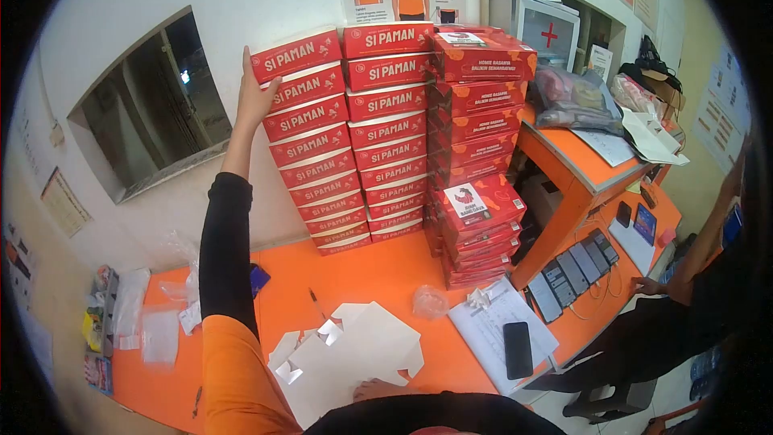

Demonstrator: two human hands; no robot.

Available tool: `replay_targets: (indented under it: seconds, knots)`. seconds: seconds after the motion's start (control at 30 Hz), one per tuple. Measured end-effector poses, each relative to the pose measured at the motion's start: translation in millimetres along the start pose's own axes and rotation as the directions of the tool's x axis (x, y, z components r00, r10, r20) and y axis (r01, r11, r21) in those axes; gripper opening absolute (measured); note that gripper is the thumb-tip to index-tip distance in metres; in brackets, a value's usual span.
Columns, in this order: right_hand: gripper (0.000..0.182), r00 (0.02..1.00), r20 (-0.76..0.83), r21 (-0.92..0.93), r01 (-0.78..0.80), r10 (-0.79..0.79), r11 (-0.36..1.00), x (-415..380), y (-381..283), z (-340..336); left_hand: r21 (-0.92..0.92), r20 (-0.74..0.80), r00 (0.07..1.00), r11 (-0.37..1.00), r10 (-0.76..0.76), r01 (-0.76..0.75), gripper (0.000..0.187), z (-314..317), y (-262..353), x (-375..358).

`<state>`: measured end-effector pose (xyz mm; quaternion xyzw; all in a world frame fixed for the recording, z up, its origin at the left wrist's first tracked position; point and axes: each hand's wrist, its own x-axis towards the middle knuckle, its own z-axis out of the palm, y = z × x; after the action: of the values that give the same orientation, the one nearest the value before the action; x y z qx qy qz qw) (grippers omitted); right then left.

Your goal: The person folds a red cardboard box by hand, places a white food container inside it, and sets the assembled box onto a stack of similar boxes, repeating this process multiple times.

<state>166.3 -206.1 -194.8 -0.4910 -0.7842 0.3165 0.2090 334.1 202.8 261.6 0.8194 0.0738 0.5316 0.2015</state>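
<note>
Up on the leftmost stack, my left hand (256, 97) grips the left corner of the top red "SI PAMAN" box (298, 55), thumb at the front and fingers along its side. Below it are more red boxes with white upper edges, in a tall leaning stack (310, 149). My right hand (378, 389) is partly hidden by my body at the bottom of the view. Its visible part lies flat at the near edge of a white cardboard box blank (354, 354), spread on the orange table (322, 274).
A second "SI PAMAN" stack (390, 129) and a stack of red printed boxes (483, 125) stand alongside. To the right are a clipboard (479, 338), a black phone (518, 350) and a row of phones (572, 274). A pen (316, 304) lies behind the blank. Another person's hand (648, 286) is at right.
</note>
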Motion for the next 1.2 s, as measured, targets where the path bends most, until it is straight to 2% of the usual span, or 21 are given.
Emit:
replay_targets:
  seconds: [0.1, 0.13, 0.2, 0.27, 0.33, 0.37, 0.4, 0.43, 0.5, 0.57, 0.6, 0.67, 0.7, 0.77, 0.87, 0.93, 1.03, 1.07, 1.13, 1.17, 1.2]
  knots:
    - [0.038, 0.996, 0.076, -0.160, -0.024, 0.036, 0.987, 8.9, -1.7, 4.5, 0.243, -0.158, 0.985, 0.970, 0.074, -0.034, 0.091, -1.1, 8.5, -15.8]
    - [0.038, 0.994, 0.096, -0.215, -0.034, 0.056, 0.976, 10.5, -2.4, 6.4, 0.165, -0.153, 0.980, 0.981, 0.127, -0.101, 0.090, -8.7, 18.7, -27.8]
    - [0.038, 0.994, 0.107, -0.231, -0.014, 0.040, 0.973, 9.4, -3.9, 7.7, 0.262, -0.191, 0.956, 0.950, 0.224, -0.171, 0.087, -25.5, 46.7, -69.9]
    - [0.033, 0.991, 0.017, -0.081, 0.134, -0.133, 0.988, -1.0, 0.6, -2.5, -0.045, -0.060, 0.998, 0.999, 0.023, -0.025, 0.082, -47.1, 73.9, -130.7]
    - [0.031, 0.967, -0.081, 0.003, 0.242, -0.241, 0.970, -1.9, 13.3, -2.2, -0.193, 0.170, 0.976, 0.967, -0.134, 0.166, 0.079, -69.9, 79.5, -202.6]
    - [0.030, 0.956, -0.121, 0.015, 0.270, -0.266, 0.963, 1.5, 22.4, 5.9, -0.223, 0.386, 0.886, 0.906, -0.256, 0.359, 0.072, -86.3, 92.0, -237.7]
    - [0.030, 0.943, -0.158, 0.025, 0.299, -0.291, 0.954, 3.8, 24.4, 11.7, 0.002, 0.659, 0.671, 0.893, -0.340, 0.450, 0.061, -109.8, 76.2, -275.6]
    - [0.028, 0.976, -0.093, 0.115, 0.204, -0.194, 0.972, 4.4, 19.1, 8.4, -0.039, 0.825, 0.546, 0.951, -0.143, 0.308, 0.051, -127.8, 70.5, -309.9]
    - [0.024, 0.997, 0.071, 0.251, -0.003, -0.016, 0.968, 6.2, 5.7, -9.1, 0.090, 0.966, 0.110, 0.699, -0.235, 0.709, 0.049, -148.1, 77.6, -367.2]
    - [0.020, 0.999, -0.046, 0.132, 0.021, -0.015, 0.991, 7.4, -6.1, -8.9, 0.129, 0.953, 0.068, 0.600, -0.294, 0.789, 0.049, -164.2, 83.5, -419.9]
    - [0.019, 0.995, -0.102, 0.072, 0.029, -0.022, 0.997, 8.3, -10.9, -6.6, 0.157, 0.948, 0.048, 0.593, -0.314, 0.790, 0.048, -172.9, 86.3, -442.3]
    - [0.017, 0.981, -0.191, 0.081, -0.004, 0.019, 0.997, 15.6, 3.9, 7.6, 0.211, 0.935, 0.008, 0.576, -0.353, 0.790, 0.046, -190.1, 93.4, -475.9]
    - [0.015, 0.971, -0.234, 0.088, -0.021, 0.041, 0.996, 18.6, 8.9, 13.5, 0.183, 0.939, 0.039, 0.592, -0.341, 0.785, 0.045, -197.0, 99.5, -484.5]
    - [0.015, 0.931, -0.319, 0.199, -0.114, 0.175, 0.973, 17.7, -10.5, -16.2, 0.130, 0.943, 0.097, 0.619, -0.318, 0.774, 0.043, -207.5, 115.6, -502.4]
    - [0.015, 0.879, -0.307, 0.553, -0.146, 0.364, 0.820, 18.8, -24.0, -57.2, 0.134, 0.889, 0.172, 0.601, -0.424, 0.788, 0.042, -210.5, 147.9, -499.8]
    - [0.018, 0.859, -0.235, 0.711, -0.167, 0.454, 0.683, 18.8, -23.3, -73.5, 0.007, 0.810, 0.393, 0.677, -0.435, 0.736, 0.042, -203.2, 153.7, -506.8]
    - [0.021, 0.843, -0.193, 0.786, -0.174, 0.503, 0.593, 16.8, -29.2, -103.1, 0.047, 0.624, 0.568, 0.752, -0.536, 0.657, 0.038, -186.8, 155.9, -507.6]
    - [0.021, 0.857, -0.211, 0.729, -0.181, 0.470, 0.659, 17.8, -22.5, -105.7, 0.029, 0.568, 0.624, 0.771, -0.536, 0.636, 0.037, -181.2, 157.7, -503.9]
    - [0.020, 0.844, -0.248, 0.703, -0.182, 0.476, 0.687, 15.9, -40.1, -127.0, -0.008, 0.450, 0.729, 0.814, -0.516, 0.581, 0.034, -169.0, 163.4, -492.6]
    - [0.019, 0.834, -0.269, 0.689, -0.182, 0.482, 0.701, 13.8, -51.4, -137.8, -0.042, 0.402, 0.733, 0.789, -0.549, 0.613, 0.033, -163.9, 170.4, -483.0]
    - [0.019, 0.843, -0.344, 0.665, -0.092, 0.413, 0.741, 13.1, -58.0, -143.4, -0.080, 0.356, 0.733, 0.762, -0.580, 0.642, 0.032, -160.3, 180.8, -469.4]
